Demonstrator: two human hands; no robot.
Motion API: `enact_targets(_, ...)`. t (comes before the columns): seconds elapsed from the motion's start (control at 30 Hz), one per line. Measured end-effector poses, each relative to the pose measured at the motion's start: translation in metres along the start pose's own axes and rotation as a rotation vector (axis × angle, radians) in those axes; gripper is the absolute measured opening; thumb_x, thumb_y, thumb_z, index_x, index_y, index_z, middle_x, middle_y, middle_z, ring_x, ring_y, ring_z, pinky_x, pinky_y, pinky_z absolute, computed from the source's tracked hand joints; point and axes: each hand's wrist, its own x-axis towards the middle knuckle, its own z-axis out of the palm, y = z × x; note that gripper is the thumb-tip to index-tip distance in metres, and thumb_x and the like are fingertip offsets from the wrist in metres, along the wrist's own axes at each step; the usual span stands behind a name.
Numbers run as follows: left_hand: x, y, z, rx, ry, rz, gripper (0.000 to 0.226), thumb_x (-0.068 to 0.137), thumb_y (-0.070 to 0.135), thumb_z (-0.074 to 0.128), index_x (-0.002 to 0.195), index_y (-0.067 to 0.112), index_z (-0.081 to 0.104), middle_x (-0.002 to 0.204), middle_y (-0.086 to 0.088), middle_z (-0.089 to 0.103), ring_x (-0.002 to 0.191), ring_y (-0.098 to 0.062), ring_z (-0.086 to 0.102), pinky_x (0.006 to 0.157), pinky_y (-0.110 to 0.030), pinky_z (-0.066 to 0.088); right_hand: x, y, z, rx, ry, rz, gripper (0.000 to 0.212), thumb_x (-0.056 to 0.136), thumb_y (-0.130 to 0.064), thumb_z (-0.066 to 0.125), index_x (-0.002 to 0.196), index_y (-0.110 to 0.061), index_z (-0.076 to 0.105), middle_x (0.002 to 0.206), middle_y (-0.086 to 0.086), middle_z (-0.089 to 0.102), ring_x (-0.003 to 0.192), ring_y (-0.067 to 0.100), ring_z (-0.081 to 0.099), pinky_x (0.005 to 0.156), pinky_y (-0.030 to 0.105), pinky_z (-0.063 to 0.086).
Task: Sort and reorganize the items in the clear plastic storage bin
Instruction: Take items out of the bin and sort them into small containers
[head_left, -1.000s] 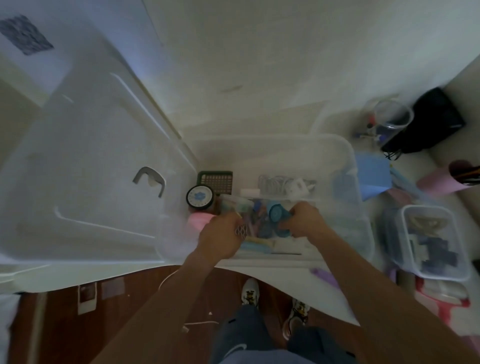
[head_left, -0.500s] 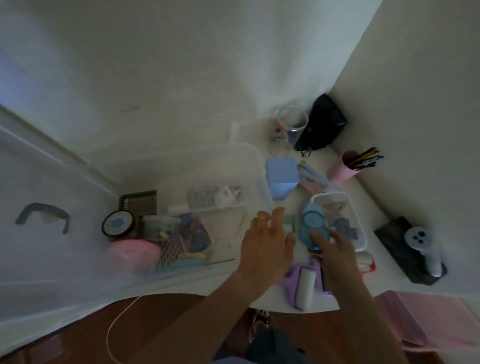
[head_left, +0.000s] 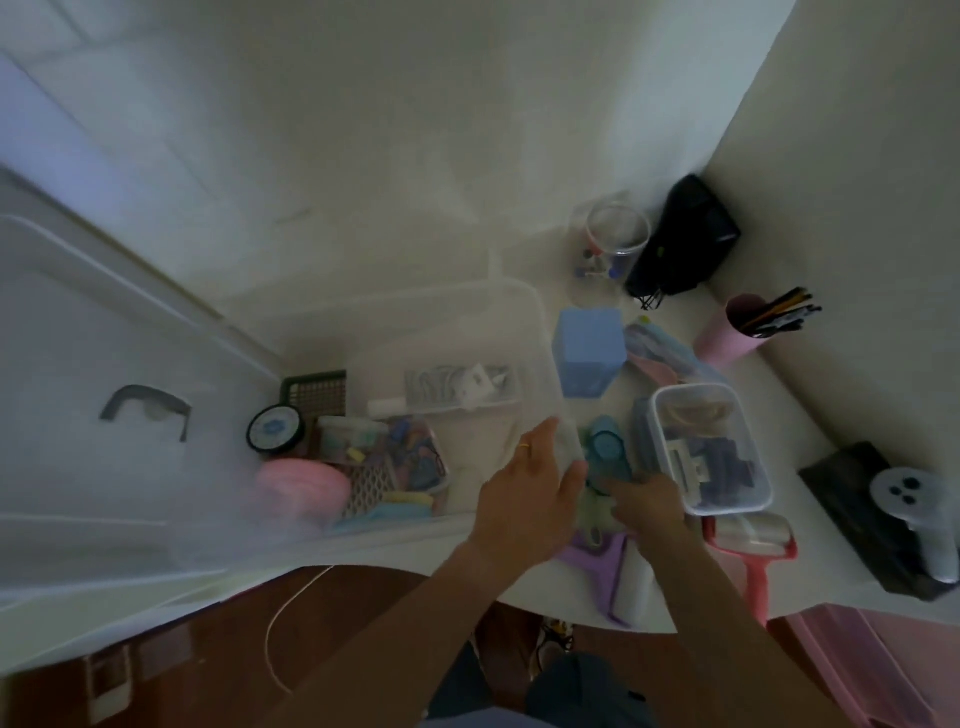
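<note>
The clear plastic storage bin stands on the white table, its lid open to the left. Inside lie a green basket, a round black tin, a pink thing, colourful clips and a clear tray of cables. My left hand rests with straight fingers at the bin's right wall. My right hand reaches the near end of a blue round case lying on the table just right of the bin. Its fingers are hidden.
Right of the bin are a blue box, a small clear container of dark clips, a clear cup, a black pouch and a pink pencil cup. Purple and pink lint rollers lie near the front edge.
Both hands came out of the bin. My right hand carried the blue round case to the table right of the bin. My left hand moved to the bin's right wall.
</note>
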Motion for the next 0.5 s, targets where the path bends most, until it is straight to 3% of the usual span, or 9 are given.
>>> enact_targets(0.07,-0.002,-0.013,-0.012,0.080,-0.071,-0.051,0.048,0.104,0.050,0.035,0.144,0.024,0.041,0.139,-0.002,0.057,0.123,-0.023,0.057,0.101,-0.038,0.046,-0.032,-0.026,-0.012,-0.041,0.021,-0.126,0.033,0.072,-0.028,0.081,0.093,-0.005,0.072,0.080,0.012,0.067,0.077,0.028,0.063,0.072,0.048,0.054)
enact_targets(0.13,-0.004,-0.038,-0.031,0.142,-0.060,-0.091,0.047,0.103,0.053,0.033,0.138,0.026,0.048,0.134,0.000,0.060,0.122,-0.022,0.057,0.102,-0.038,0.043,-0.067,-0.056,-0.018,-0.030,0.123,-0.280,0.008,0.086,-0.019,0.072,0.094,-0.017,0.069,0.087,0.004,0.069,0.080,0.019,0.063,0.073,0.036,0.050)
enact_targets(0.23,-0.009,-0.084,-0.071,0.266,0.069,-0.105,0.051,0.092,0.055,0.028,0.124,0.027,0.057,0.122,0.000,0.063,0.112,-0.025,0.061,0.092,-0.036,0.049,-0.115,-0.103,-0.012,0.097,0.161,-0.530,0.014,0.091,-0.018,0.068,0.103,-0.026,0.068,0.091,-0.012,0.069,0.082,0.002,0.064,0.073,0.025,0.049)
enact_targets(0.33,-0.019,-0.137,-0.117,0.300,0.145,-0.171,0.038,0.090,0.043,0.046,0.118,0.023,0.060,0.113,-0.005,0.066,0.103,-0.028,0.063,0.083,-0.038,0.053,-0.134,-0.131,0.036,0.010,-0.034,-0.650,0.013,0.090,-0.017,0.069,0.099,-0.027,0.069,0.089,-0.013,0.071,0.076,-0.001,0.065,0.070,0.021,0.050)
enact_targets(0.4,-0.026,-0.170,-0.145,0.384,0.228,-0.202,0.035,0.085,0.029,0.064,0.118,0.020,0.061,0.112,-0.007,0.065,0.101,-0.030,0.063,0.080,-0.039,0.054,-0.130,-0.138,0.083,-0.221,-0.227,-0.643,0.016,0.088,-0.023,0.072,0.103,-0.026,0.068,0.095,-0.012,0.070,0.079,0.003,0.065,0.074,0.023,0.051)
enact_targets(0.5,-0.028,-0.213,-0.174,0.445,0.257,-0.243,0.057,0.072,0.014,0.082,0.124,0.014,0.060,0.122,-0.012,0.062,0.106,-0.034,0.058,0.087,-0.042,0.051,-0.113,-0.136,0.159,-0.632,-0.480,-0.651,0.051,0.079,-0.037,0.078,0.123,-0.023,0.057,0.114,-0.004,0.063,0.095,0.015,0.060,0.083,0.028,0.049)
